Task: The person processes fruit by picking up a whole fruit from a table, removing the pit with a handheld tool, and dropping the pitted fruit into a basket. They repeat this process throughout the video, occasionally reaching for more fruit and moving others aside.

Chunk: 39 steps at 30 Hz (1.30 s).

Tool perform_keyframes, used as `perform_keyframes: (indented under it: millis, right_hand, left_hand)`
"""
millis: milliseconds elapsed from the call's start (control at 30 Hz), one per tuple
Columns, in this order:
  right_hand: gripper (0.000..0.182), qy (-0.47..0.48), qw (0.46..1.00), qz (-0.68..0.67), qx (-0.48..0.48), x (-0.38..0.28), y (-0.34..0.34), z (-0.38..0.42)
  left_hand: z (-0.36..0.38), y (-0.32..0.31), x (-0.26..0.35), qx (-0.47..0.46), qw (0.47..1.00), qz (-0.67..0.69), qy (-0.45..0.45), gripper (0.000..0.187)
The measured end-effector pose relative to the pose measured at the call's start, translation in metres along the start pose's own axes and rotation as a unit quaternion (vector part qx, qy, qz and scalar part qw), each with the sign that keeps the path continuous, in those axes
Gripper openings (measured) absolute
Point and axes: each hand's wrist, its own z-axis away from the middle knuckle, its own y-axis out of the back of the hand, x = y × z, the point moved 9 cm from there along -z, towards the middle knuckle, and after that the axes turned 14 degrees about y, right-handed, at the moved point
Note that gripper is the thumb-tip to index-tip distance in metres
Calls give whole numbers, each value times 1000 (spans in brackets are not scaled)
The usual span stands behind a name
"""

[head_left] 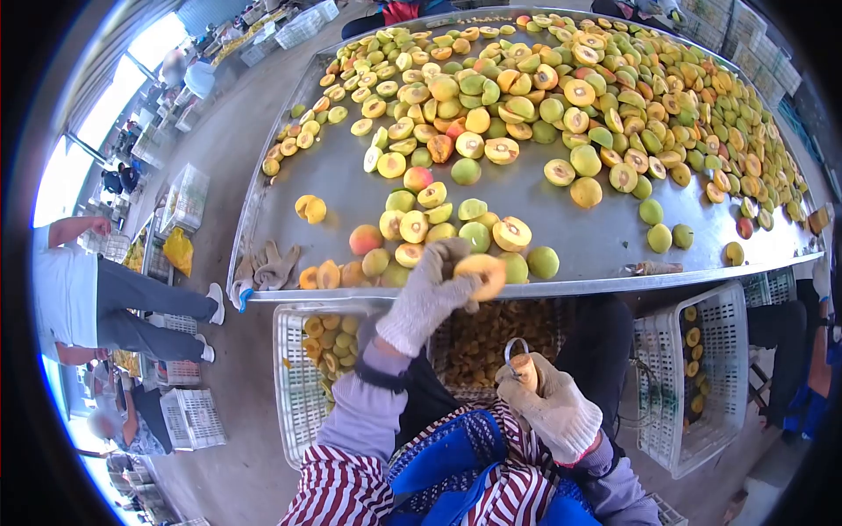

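Note:
My left hand point(421, 302), in a knitted work glove, is closed on a halved peach point(484, 274) just over the near rim of the metal table point(351, 203). The fruit's cut yellow face shows, slightly blurred. Lower down, in front of my lap, my gloved right hand point(554, 405) grips a pitting tool by its wooden handle point(524, 372); a curved metal loop point(516, 345) sticks up from it. Peach halves point(414, 225) lie close beyond my left hand, some cut side up. Beneath my hands stands a crate of brownish pits and scraps point(500, 337).
A white crate point(296, 399) with peach halves stands left of my legs, another white crate point(653, 399) to the right. Spare gloves point(276, 266) lie on the table's left corner. A wooden-handled tool point(656, 268) rests by the near edge. A person point(114, 294) stands at left.

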Motion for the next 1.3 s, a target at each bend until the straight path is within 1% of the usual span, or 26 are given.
perform_keyframes:
  millis: [33,67,133,167,233,367,433,467,533,567,633,667,733,767,833,867,933,967,1033,1067,1100,1133,1167,1233,1267,1300]
  right_hand:
    - [26,8,1000,19,3,-5,0,-2]
    - [26,7,1000,18,3,-5,-1,-4]
    - [26,45,996,69,17,-13,0,-6]
    - [26,44,997,69,17,-14,-1,-7]
    - [28,62,994,90,25,-18,-2,-7]
    - [29,72,994,82,27,-24,-5,-4]
    - [29,82,990,106,34,-24,-5,-3]
    - [29,82,990,106,34,-25,-6,-3]
    - [29,102,987,118,47,-31,-5,-1]
    - [29,102,987,118,47,-29,-5,0]
    - [28,136,983,116,50,-30,-5,0]
    - [28,137,983,116,50,-29,-6,2]
    - [26,149,983,94,45,-29,-9,4]
    - [26,150,983,94,46,-33,-9,6]
    - [28,59,997,40,7,-27,-14,10]
    - [28,59,997,40,8,-27,-15,12]
    - [28,39,998,-50,2,-25,-20,15]
    - [28,40,998,-49,3,-25,-18,16]
    - [25,-55,990,-121,-38,-12,-26,23]
    - [25,-54,990,-121,-38,-16,-22,24]
    - [24,-87,980,-170,-63,-18,-24,27]
    - [23,-122,964,-219,-87,-17,-30,33]
    - [23,-123,964,-220,-86,-15,-30,34]
    - [22,-91,969,-214,-84,-16,-27,32]
    - [22,-91,969,-215,-83,-17,-27,32]
    - [21,-86,976,-183,-75,-19,-23,31]
  left_hand:
    - [13,-14,3,-50,996,68,-13,48]
    - [18,-19,-6,-82,994,72,-17,52]
    - [33,-26,-17,-87,991,94,38,47]
    - [42,-34,-16,-87,991,95,39,47]
    - [55,-49,-14,-107,949,291,49,44]
    - [63,-56,-3,-96,956,277,21,47]
    - [67,-53,2,-77,960,269,-17,53]
    - [69,-53,1,-77,960,269,-17,53]
    - [74,-51,0,-73,963,257,-42,46]
    - [77,-50,-6,-73,963,257,-42,46]
    - [84,-42,-18,0,987,157,-27,46]
    - [85,-44,-17,0,987,157,-27,46]
    - [95,-54,4,-19,985,140,-97,43]
    - [98,-61,6,-20,985,139,-97,43]
    - [107,-62,11,20,972,188,-142,38]
    - [107,-62,6,19,972,188,-142,38]
    - [106,-60,5,46,986,79,-138,52]
    - [107,-57,10,44,986,80,-138,52]
    - [104,-70,24,-8,1000,4,-24,46]
    - [104,-70,28,-9,1000,3,-25,46]
    - [109,-72,43,5,992,-68,-102,46]
    - [115,-76,54,18,974,-139,-176,47]
    - [117,-78,51,17,975,-139,-174,47]
    - [123,-78,50,32,973,-88,-209,36]
    - [122,-81,50,31,974,-89,-208,36]
    - [117,-82,43,-19,987,26,-159,39]
